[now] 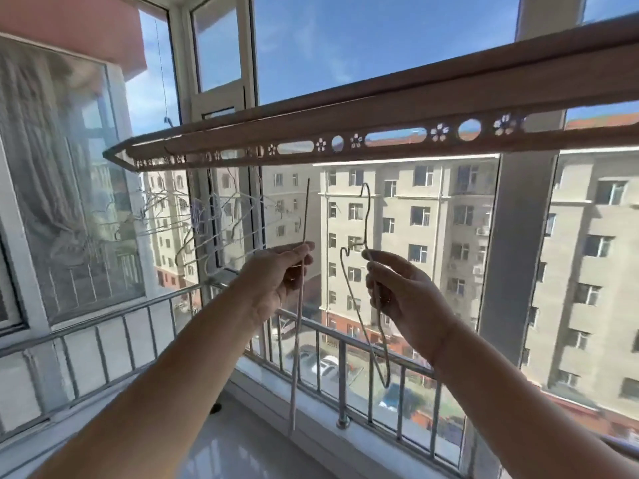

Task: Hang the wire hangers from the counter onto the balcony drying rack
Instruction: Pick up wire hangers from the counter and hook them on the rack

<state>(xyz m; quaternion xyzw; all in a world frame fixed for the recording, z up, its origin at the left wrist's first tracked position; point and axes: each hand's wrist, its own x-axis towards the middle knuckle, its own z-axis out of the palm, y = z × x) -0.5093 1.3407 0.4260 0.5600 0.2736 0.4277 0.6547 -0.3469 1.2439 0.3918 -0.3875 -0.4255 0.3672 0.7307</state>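
Wire hanger (368, 216) is up in the air in front of the window, below the drying rack (380, 141) and apart from it. Its hook points up and its bent body trails down past the railing (340, 361).

The head view has nothing that holds things like a box or bin; the rack is the only bearer. It is a long brown bar with round, slotted and flower-shaped cut-outs, running across the window from lower left to upper right. A bunch of wire hangers (214, 223) hangs from its far left end, crowded and tangled together, well apart from the one in the air.

The right hand (404, 295) holds the hanger near the base of its hook. Thumb and fingertips are pinched on the wire, and the other fingers are curled loosely behind.

The left hand (276, 281) is raised beside it, and the two hands are near but not touching. Its thumb and fingers pinch a thin pale rod (305, 209), which stands nearly upright and reaches well above and below the hand. Whether this is a plain stick or another hanger seen edge-on cannot be told.
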